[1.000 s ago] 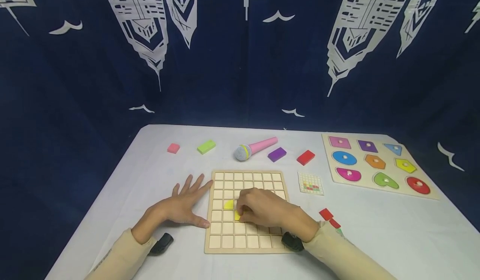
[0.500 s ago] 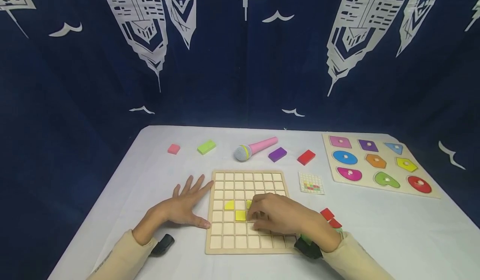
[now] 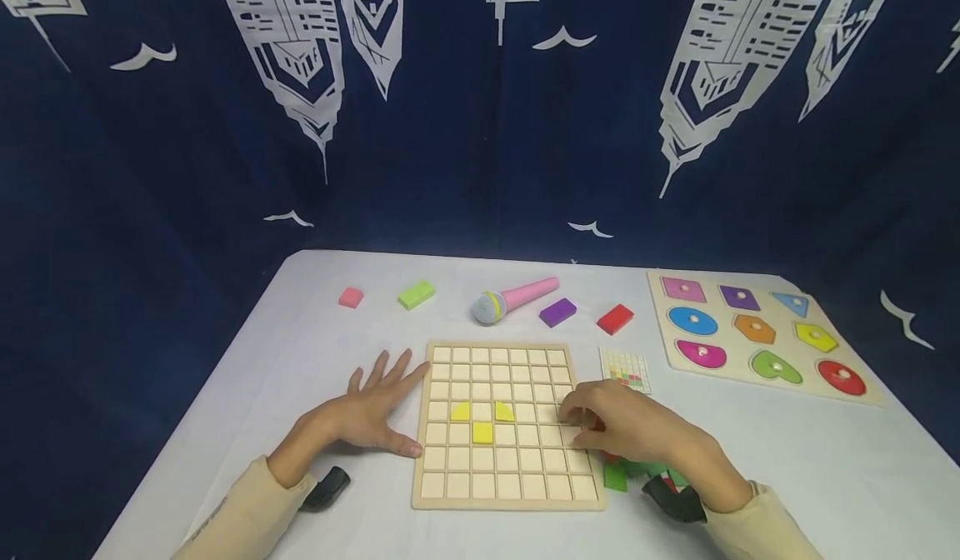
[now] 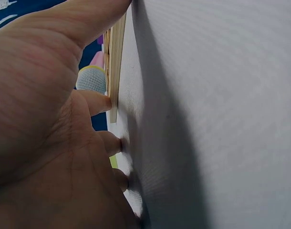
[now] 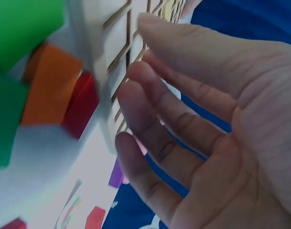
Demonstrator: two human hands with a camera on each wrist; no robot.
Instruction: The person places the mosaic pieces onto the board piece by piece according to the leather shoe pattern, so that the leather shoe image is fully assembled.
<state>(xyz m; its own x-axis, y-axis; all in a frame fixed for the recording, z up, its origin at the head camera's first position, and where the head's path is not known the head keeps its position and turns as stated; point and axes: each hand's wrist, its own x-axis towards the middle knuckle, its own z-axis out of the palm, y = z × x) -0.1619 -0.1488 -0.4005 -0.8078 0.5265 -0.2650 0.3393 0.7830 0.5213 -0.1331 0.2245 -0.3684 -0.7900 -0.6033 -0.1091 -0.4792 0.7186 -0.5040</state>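
Observation:
A wooden grid board (image 3: 510, 464) lies flat on the white table. Set in its cells are a yellow square tile (image 3: 483, 432) and two yellow tiles with a curved edge, one on the left (image 3: 461, 412) and one on the right (image 3: 504, 412). My left hand (image 3: 373, 410) is spread beside the board, its thumb and index finger touching the left edge. Over the board's right edge hovers my right hand (image 3: 630, 418), fingers loosely bent and nothing between them. In the right wrist view, green, orange (image 5: 52, 86) and red (image 5: 82, 105) pieces lie near that edge.
A small pattern card (image 3: 626, 368) is partly behind my right hand. Toward the back lie a pink toy microphone (image 3: 517, 297) and coral (image 3: 350, 297), lime (image 3: 416, 295), purple (image 3: 558, 312) and red (image 3: 615, 319) blocks. A shape puzzle (image 3: 757, 335) lies at the right.
My right hand has moved right, from the yellow tiles to the board's right edge, uncovering the right curved yellow tile in its cell. My left hand has stayed in place.

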